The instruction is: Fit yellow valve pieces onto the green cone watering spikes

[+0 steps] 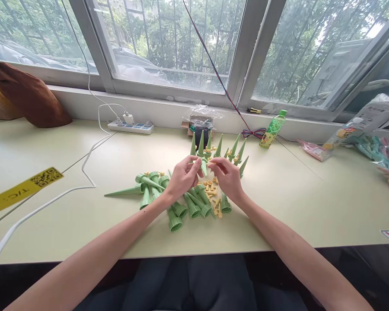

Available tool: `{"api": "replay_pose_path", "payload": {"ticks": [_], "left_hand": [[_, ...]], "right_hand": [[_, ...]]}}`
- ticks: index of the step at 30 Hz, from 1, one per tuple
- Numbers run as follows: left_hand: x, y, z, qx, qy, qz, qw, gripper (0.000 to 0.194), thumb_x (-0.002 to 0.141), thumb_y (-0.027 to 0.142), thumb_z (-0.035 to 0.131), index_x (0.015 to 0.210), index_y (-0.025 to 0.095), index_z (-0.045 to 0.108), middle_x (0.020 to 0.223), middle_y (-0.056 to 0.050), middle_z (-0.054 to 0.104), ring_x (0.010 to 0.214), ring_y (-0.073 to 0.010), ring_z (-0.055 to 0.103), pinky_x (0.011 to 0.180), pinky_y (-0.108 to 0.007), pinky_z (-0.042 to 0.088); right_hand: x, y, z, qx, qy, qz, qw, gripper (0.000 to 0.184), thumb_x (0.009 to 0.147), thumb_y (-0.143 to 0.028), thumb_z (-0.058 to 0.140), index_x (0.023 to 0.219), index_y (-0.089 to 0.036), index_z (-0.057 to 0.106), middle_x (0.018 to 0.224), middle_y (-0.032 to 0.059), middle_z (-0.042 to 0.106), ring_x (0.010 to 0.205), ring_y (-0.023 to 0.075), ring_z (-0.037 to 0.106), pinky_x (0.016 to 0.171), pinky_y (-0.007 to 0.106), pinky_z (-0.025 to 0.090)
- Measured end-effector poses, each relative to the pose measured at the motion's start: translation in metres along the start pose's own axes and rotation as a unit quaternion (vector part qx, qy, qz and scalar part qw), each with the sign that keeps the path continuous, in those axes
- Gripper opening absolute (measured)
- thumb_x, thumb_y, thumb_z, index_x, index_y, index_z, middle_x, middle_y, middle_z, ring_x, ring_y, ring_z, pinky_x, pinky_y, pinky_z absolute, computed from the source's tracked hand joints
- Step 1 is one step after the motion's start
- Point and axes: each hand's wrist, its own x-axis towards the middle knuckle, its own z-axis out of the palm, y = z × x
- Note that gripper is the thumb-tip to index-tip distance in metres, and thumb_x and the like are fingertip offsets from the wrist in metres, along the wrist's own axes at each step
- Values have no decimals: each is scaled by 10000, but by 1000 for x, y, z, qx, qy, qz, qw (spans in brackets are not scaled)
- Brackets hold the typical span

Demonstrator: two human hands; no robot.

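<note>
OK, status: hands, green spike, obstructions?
Left hand holding green spike. Right hand beside it, grip unclear. Loose spikes and yellow pieces crowd the near side.

bare slim forearms (272,229), dark spot (144,211) on the left, navy clothing (194,280) across the lap

A small workroom, by its long pale worktable (288,207) under windows (181,43) and heaped green plastic spikes (194,207).
</note>
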Motion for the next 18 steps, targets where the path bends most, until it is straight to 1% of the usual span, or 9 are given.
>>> {"api": "replay_pose_path", "payload": {"ticks": [4, 8, 13, 18], "left_hand": [[0, 2, 0, -52, -5, -25, 998, 428, 844, 562, 615, 1008, 173, 544, 660, 5, 607, 403, -80, 495, 326, -182, 331], [2, -3, -1, -77, -7, -24, 997, 424, 828, 556, 640, 995, 179, 543, 592, 33, 560, 408, -88, 499, 337, -184, 348], [3, -6, -2, -66, -3, 3, 998, 396, 832, 515, 655, 1010, 178, 548, 650, 27, 573, 426, -81, 512, 338, -179, 373], [2, -6, -2, -28, 10, 44, 999, 362, 830, 456, 675, 1020, 180, 539, 769, 12, 568, 427, -63, 515, 315, -168, 363]], "right_hand": [[1, 2, 1, 16, 7, -4, 1000, 159, 891, -354, 631, 952, -208, 649, 814, 11, 666, 702, 132, 618, 663, 273, 518], [1, 2, 1, 15, 4, 1, 1000, 178, 899, -371, 614, 955, -204, 647, 777, 9, 659, 649, 128, 602, 652, 278, 516], [1, 2, 1, 21, -5, -4, 1000, 171, 911, -354, 597, 933, -197, 662, 818, 24, 673, 700, 140, 628, 660, 274, 520], [1, 4, 1, 29, -12, 4, 999, 174, 911, -356, 597, 918, -195, 661, 817, 23, 670, 665, 130, 611, 639, 269, 511]]}}
